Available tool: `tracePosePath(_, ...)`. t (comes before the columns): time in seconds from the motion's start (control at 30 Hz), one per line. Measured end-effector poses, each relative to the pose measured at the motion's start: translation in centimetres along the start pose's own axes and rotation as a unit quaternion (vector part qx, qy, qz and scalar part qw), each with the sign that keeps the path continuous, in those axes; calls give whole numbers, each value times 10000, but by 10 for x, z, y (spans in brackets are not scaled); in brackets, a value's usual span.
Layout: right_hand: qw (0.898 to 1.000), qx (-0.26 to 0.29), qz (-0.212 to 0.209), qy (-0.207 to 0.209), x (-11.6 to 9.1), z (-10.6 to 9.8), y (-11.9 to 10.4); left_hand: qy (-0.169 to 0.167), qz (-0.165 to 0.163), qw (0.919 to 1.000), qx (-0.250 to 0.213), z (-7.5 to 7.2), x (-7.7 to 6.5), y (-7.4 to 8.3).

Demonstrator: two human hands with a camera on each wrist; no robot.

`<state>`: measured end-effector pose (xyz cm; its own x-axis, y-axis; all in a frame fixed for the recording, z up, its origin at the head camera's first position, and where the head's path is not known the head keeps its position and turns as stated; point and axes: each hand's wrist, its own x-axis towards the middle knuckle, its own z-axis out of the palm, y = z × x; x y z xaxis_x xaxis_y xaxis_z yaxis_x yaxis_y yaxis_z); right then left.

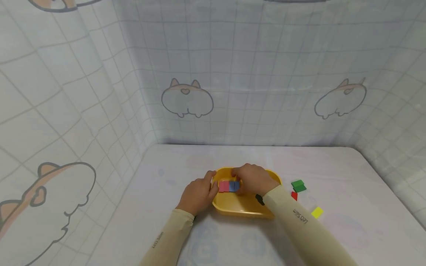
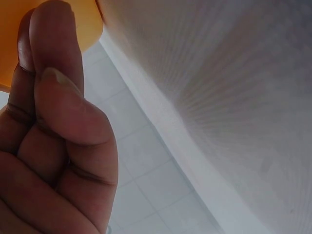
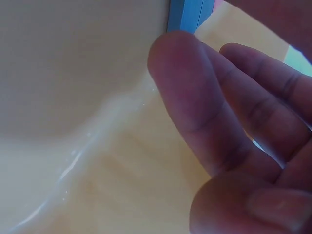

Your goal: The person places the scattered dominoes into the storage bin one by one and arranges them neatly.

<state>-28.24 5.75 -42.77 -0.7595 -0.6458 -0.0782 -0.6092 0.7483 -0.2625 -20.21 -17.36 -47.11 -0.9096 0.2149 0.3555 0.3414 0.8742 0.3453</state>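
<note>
A yellow plastic tray [image 1: 244,211] stands on the table. Inside it lies a short row of pink blocks [image 1: 224,186] and blue blocks [image 1: 234,186], side by side. My left hand [image 1: 199,192] holds the tray's left rim, its thumb close to the pink end. Reaching over from the right, my right hand [image 1: 255,179] has its bent fingers at the blue end. In the right wrist view a fingertip [image 3: 180,63] meets the edge of a blue block [image 3: 183,14]; the far side of that hold is hidden. A dark piece [image 1: 260,199] lies in the tray by the right wrist.
Right of the tray lie green pieces [image 1: 298,186], a red piece [image 1: 294,195] partly behind the right sleeve, and a yellow piece [image 1: 317,212]. A grid-patterned cloth [image 1: 259,88] hangs behind the table and along both sides.
</note>
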Motion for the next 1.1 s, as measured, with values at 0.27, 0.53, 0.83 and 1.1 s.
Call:
tracePosePath(0.27, 10000, 7, -20, -43, -1, 1, 1, 14, 26, 10000, 14, 1, 0, 0)
tracePosePath(0.53, 10000, 17, 17, -89, 2, 4, 4, 5, -20, 10000, -11, 0, -1, 1)
tracePosePath(0.83, 9999, -62, -23, 88, -6, -5, -2, -24, 4, 10000, 10, 0, 0, 0)
tracePosePath(1.1, 9997, -38, 62, 247, -21, -17, 3, -65, -74, 9999, 73, 2, 1, -1)
